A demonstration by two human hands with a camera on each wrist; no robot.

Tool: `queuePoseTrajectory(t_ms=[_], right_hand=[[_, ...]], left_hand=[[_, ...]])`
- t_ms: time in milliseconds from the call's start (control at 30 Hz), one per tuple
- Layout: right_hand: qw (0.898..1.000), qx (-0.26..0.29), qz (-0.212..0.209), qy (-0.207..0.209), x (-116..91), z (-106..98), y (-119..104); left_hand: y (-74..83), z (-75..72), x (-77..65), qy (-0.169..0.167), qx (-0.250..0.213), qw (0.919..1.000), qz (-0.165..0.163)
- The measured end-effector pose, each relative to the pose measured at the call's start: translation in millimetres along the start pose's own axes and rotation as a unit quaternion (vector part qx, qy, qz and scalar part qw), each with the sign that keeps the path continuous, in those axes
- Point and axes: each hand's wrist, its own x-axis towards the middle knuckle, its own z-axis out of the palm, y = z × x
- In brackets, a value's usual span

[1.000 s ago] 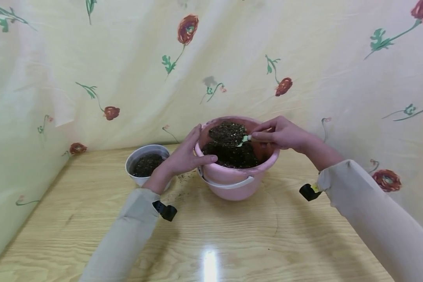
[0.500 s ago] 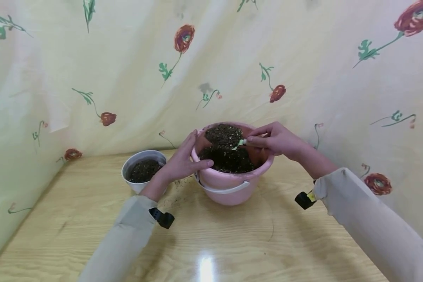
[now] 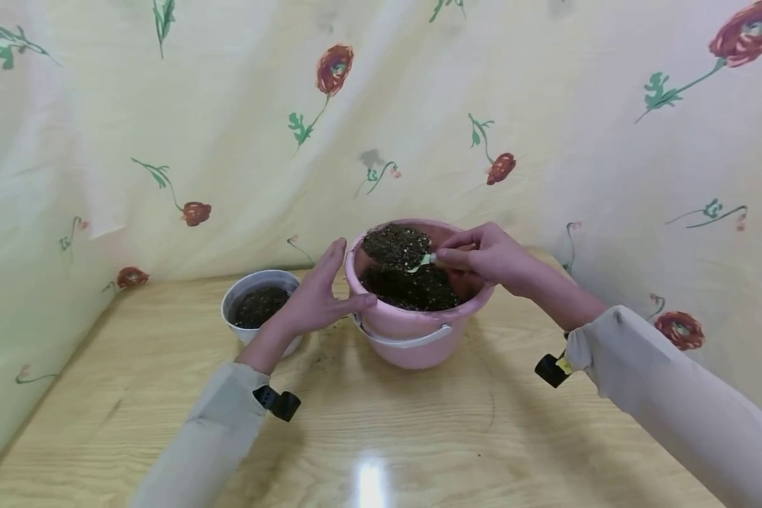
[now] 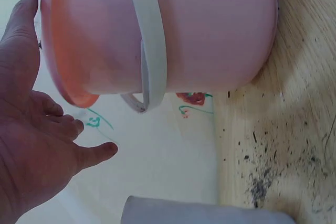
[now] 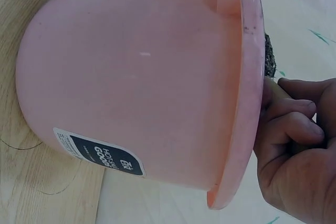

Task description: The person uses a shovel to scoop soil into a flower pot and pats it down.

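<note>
A pink bucket point(image 3: 413, 356) with a white handle point(image 3: 413, 343) stands on the table, dark potting soil point(image 3: 413, 288) inside. My right hand point(image 3: 492, 259) grips a small trowel point(image 3: 424, 261) at its handle, over the bucket's right rim. Soil point(image 3: 395, 244) is heaped on its blade, which is hidden beneath it, above the bucket's mouth. My left hand point(image 3: 314, 298) is spread at the bucket's left side; in the left wrist view its fingers point(image 4: 97, 156) are extended beside the rim. Left of it, partly behind the forearm, is a white pot point(image 3: 244, 335) holding soil point(image 3: 259, 307).
Soil crumbs point(image 4: 260, 182) lie scattered on the wooden table point(image 3: 419, 437) between pot and bucket. A flower-printed cloth point(image 3: 248, 106) hangs close behind both containers and along the sides. A label point(image 5: 105, 153) is on the bucket's right side.
My left hand has loosened from the bucket's rim and shifted left. The soil-laden trowel has moved slightly left over the bucket, my right hand still holding it. The head view has tilted a little.
</note>
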Motion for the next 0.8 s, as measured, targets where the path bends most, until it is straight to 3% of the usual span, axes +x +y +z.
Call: queuePoseTrajectory(t_ms=[433, 800], right_hand=[[0.999, 0.047, 0.004, -0.020, -3, 7, -3], [0.999, 0.051, -0.003, -0.018, 0, 12, 3]], left_hand=[[-5.6, -13.8, -10.4, 0.018, 0.043, 0.9988, 0.014], [-22.1, -18.9, -20.4, 0.025, 0.064, 0.9975, -0.017]])
